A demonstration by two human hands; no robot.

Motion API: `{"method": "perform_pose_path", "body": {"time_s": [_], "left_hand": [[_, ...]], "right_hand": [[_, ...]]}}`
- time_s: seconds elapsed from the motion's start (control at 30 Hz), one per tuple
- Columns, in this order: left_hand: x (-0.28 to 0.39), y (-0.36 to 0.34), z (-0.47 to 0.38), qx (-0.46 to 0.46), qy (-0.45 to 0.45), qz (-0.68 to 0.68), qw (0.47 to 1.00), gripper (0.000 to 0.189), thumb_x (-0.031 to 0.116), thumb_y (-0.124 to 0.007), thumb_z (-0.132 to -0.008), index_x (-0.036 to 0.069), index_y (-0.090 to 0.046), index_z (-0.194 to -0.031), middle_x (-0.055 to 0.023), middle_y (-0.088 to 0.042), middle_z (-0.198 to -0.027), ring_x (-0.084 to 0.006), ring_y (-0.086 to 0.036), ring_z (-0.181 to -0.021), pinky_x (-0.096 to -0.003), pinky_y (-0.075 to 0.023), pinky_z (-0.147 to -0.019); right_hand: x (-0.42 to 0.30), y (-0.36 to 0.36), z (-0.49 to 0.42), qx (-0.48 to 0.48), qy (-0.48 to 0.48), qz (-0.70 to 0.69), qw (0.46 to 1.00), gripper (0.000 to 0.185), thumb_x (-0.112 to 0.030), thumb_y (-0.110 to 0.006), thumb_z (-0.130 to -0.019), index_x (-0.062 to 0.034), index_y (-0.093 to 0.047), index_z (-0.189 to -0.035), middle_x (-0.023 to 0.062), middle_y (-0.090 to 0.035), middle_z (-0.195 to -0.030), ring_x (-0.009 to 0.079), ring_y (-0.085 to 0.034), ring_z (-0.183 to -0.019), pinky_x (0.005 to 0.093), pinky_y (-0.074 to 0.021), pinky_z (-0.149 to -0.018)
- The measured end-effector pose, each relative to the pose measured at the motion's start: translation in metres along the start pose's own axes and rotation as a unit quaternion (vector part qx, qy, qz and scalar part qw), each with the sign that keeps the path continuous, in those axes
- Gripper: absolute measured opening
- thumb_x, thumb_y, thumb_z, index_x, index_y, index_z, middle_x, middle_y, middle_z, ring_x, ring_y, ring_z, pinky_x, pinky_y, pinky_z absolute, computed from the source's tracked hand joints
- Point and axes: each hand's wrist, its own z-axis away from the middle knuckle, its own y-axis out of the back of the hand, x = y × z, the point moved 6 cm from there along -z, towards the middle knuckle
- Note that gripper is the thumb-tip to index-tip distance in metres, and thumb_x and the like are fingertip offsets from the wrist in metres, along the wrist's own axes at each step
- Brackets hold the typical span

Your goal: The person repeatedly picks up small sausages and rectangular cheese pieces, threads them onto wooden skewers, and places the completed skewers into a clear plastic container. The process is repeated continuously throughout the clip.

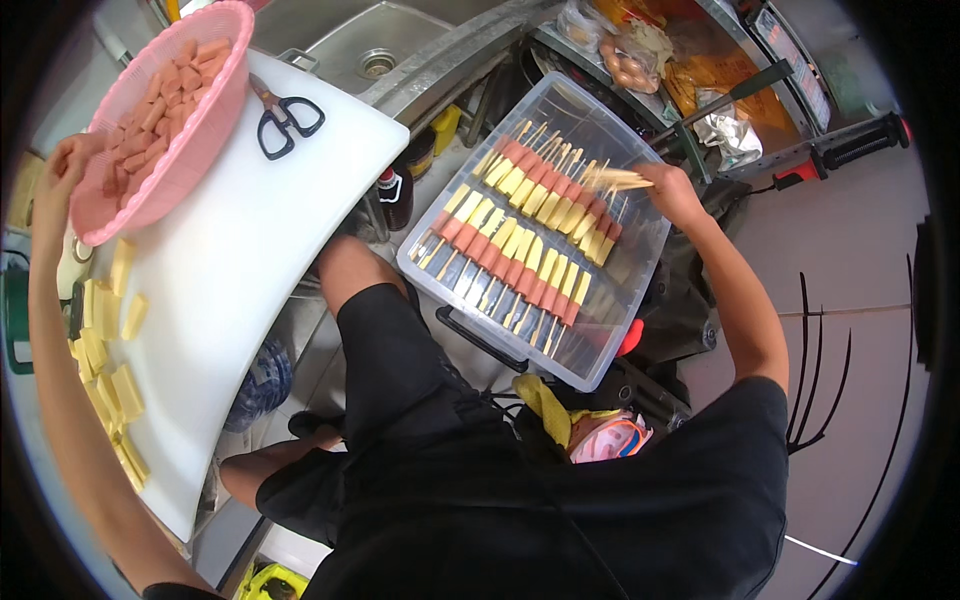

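My left hand (69, 166) is at the near-left rim of a pink plastic basket (217, 127) that holds many cut sausage pieces (154, 127); whether its fingers grip anything cannot be told. My right hand (670, 193) is closed on a bundle of bamboo skewers (619, 178), slightly blurred, over the right side of a clear plastic bin (634, 300). Inside the bin lie two rows of skewers threaded with sausage and yellow sticks (517, 262). Loose yellow sticks (105, 307) are spread along the left part of a white cutting board (225, 255). Scissors (285, 120) with dark handles rest beside the basket.
A steel sink (375, 64) lies behind the board. Beyond the bin, a metal shelf carries bagged eggs (630, 67) and crumpled packaging (727, 135). A dark bottle (395, 199) stands between board and bin. Below the board is a blue plastic bottle (262, 382).
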Motion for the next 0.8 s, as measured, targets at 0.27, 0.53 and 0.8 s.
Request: {"method": "perform_pose_path", "body": {"time_s": [0.27,0.53,0.8], "left_hand": [[0.072,-0.037,0.164,0.085,-0.091,0.709,0.694,0.043,0.030,-0.055,-0.105,-0.003,-0.060,-0.131,-0.0200,-0.054,-0.147,-0.0302,-0.049,-0.138,-0.0413,-0.0362,-0.121],[0.136,-0.132,0.274,0.223,0.142,0.808,0.527,0.031,0.033,-0.042,-0.109,0.008,-0.050,-0.093,-0.0080,-0.054,-0.089,-0.0230,-0.055,-0.085,-0.0383,-0.0471,-0.084],[0.097,-0.122,0.332,0.261,0.104,0.811,0.513,0.029,0.036,-0.040,-0.109,0.008,-0.048,-0.108,-0.0033,-0.053,-0.089,-0.0159,-0.050,-0.079,-0.0309,-0.0413,-0.075]], "right_hand": [[-0.238,0.024,-0.036,0.003,-0.144,-0.545,0.826,0.025,-0.023,-0.061,-0.104,0.0006,-0.064,-0.112,-0.0022,-0.058,-0.068,0.0051,-0.049,-0.057,0.0216,-0.0369,-0.051],[-0.494,-0.013,-0.036,-0.203,-0.055,-0.754,0.622,0.024,-0.015,-0.061,-0.104,0.0043,-0.066,-0.116,0.0047,-0.063,-0.076,0.0051,-0.047,-0.057,0.0181,-0.0339,-0.050],[-0.582,-0.035,-0.018,-0.248,-0.043,-0.753,0.608,0.013,-0.004,-0.062,-0.100,-0.0025,-0.053,-0.109,0.0060,-0.063,-0.073,0.0058,-0.051,-0.056,0.0194,-0.0357,-0.049]]}}
